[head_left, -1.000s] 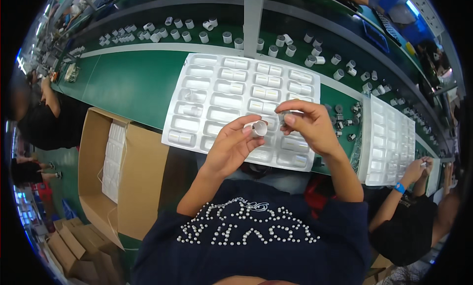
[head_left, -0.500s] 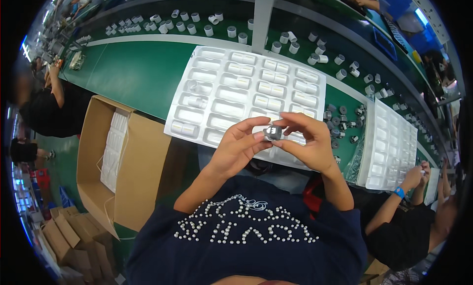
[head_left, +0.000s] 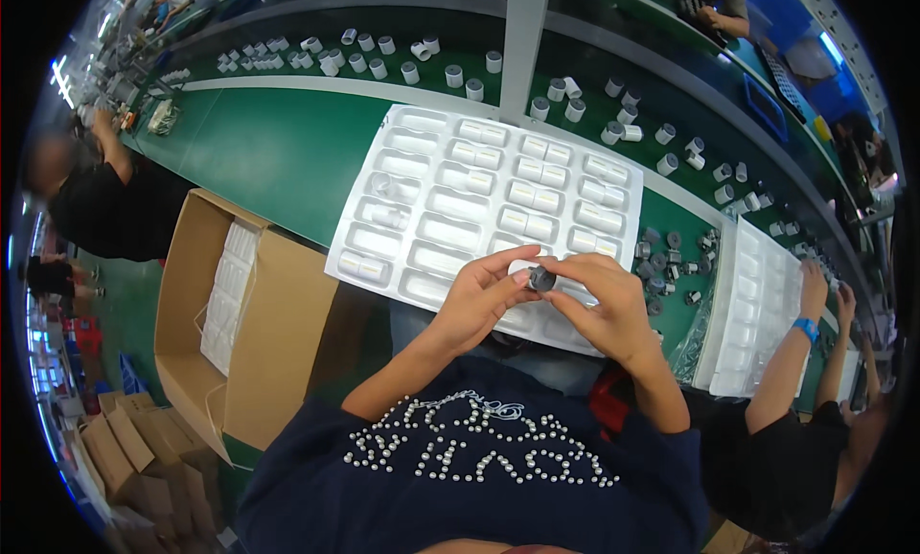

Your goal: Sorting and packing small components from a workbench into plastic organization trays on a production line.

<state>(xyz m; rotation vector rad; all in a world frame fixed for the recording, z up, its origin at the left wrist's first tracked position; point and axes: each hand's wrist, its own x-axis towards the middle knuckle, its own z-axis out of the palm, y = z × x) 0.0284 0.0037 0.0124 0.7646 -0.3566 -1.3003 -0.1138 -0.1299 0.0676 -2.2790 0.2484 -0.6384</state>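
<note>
Over the near edge of a white moulded tray (head_left: 422,202), my hands meet around a small white and dark grey cylindrical part (head_left: 542,280). My left hand (head_left: 476,303) pinches its white side between thumb and fingertips. At the dark grey end, the thumb and forefinger of my right hand (head_left: 613,310) are closed on it. Pairs of white cylinders (head_left: 534,197) lie in many of the tray's pockets. Some pockets in the left columns hold nothing. My fingers partly cover the part, so its full length is hidden.
Dark grey caps (head_left: 661,265) lie loose right of the tray, by a second white tray (head_left: 747,300) where another person's arm (head_left: 788,362) reaches. White cylinders (head_left: 410,73) stand along the back shelf. An open cardboard box (head_left: 278,334) sits left, below the green table (head_left: 259,151).
The part has turned in my fingers: its marked face no longer shows, and more of its white side does. My hands have shifted slightly down. The neighbour's hands have moved up and apart.
</note>
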